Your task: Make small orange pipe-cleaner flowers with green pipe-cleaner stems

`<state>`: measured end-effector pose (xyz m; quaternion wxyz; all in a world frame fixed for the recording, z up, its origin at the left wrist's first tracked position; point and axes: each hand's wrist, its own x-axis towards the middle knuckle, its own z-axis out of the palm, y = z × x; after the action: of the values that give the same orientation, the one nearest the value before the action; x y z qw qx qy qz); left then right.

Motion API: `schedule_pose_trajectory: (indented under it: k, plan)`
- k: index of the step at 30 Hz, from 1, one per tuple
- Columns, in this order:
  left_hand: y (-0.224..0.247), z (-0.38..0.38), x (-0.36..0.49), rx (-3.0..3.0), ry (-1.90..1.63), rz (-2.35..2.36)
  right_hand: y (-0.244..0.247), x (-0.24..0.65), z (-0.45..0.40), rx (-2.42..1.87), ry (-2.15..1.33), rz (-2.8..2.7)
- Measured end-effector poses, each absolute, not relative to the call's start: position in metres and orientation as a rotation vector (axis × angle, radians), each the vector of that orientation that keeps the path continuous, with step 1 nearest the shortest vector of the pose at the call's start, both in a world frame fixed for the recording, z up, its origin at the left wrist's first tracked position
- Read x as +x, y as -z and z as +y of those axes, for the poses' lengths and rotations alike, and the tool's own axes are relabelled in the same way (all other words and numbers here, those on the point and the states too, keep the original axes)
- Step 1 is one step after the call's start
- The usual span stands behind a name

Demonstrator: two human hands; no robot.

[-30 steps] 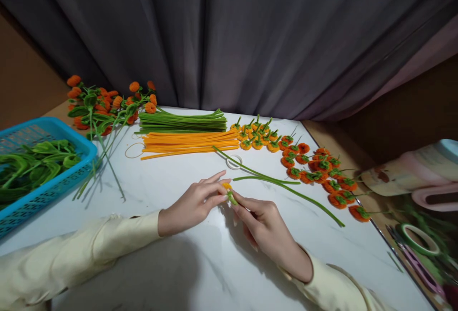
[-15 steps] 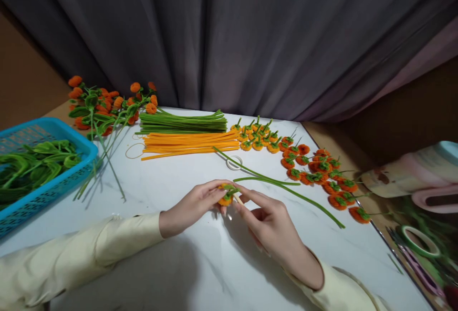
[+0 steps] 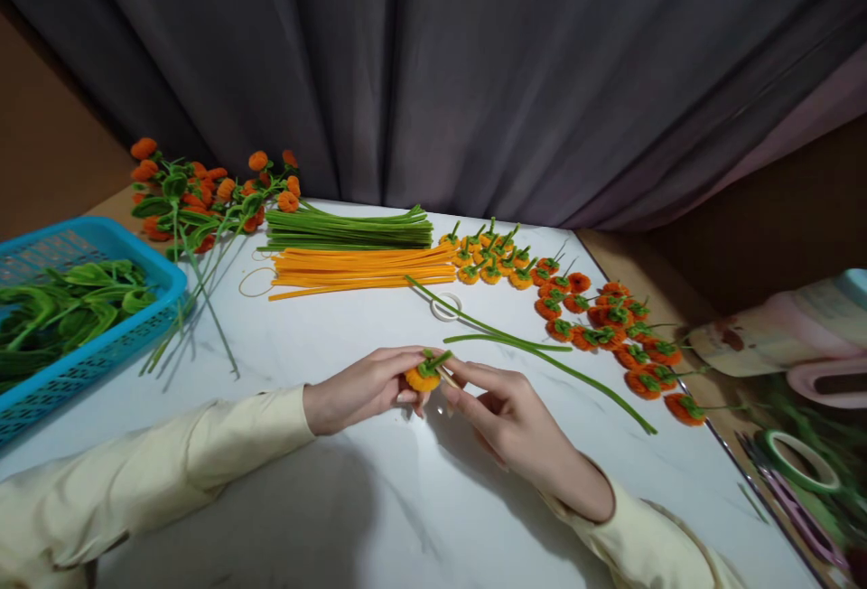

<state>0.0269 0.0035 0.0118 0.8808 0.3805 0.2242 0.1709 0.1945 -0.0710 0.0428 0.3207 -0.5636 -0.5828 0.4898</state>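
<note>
My left hand [image 3: 369,387] is closed on a small yellow-orange chenille fruit [image 3: 423,378] with a green cap and a short green stem. Between the thumb and fingers of my right hand [image 3: 511,408] is a thin, pale wooden stick [image 3: 445,376], its tip at the green cap. Just beyond my hands, several loose green chenille stems [image 3: 501,337] lie on the white table [image 3: 304,499], near a white ring [image 3: 445,305]. Further back are a bundle of yellow-orange chenille stems [image 3: 358,269] and a bundle of green ones [image 3: 345,229].
Rows of yellow chenille fruits [image 3: 489,271] and darker orange ones [image 3: 602,318] lie on the right. A blue basket [image 3: 108,327] holds green leaves at the left, before orange fruit sprays [image 3: 196,191]. Green tape [image 3: 799,461], scissors [image 3: 799,503] and a bottle [image 3: 792,322] are far right.
My left fingers have turned the yellow-orange fruit, so more of its side now shows. The stick stays at its cap, and the view has shifted slightly.
</note>
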Motion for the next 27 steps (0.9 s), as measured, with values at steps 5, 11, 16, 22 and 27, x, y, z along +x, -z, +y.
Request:
schedule_pose_trajectory:
  k: [5,11,16,22,27]
  plan:
    - [-0.007,0.006,0.026,0.691,-0.276,0.415,-0.048,0.200,-0.066,-1.441,-1.357,-1.572]
    - [-0.005,0.009,0.027,0.565,-0.205,0.365,-0.052,0.209,-0.062,-1.392,-1.233,-1.810]
    - [-0.006,0.009,0.025,0.574,-0.224,0.349,-0.054,0.206,-0.061,-1.446,-1.436,-1.645]
    - [-0.008,0.011,0.026,0.561,-0.331,0.401,-0.052,0.202,-0.065,-1.491,-1.544,-1.394]
    - [-0.008,0.016,0.025,0.513,-0.366,0.431,-0.032,0.210,-0.065,-1.485,-0.936,-1.717]
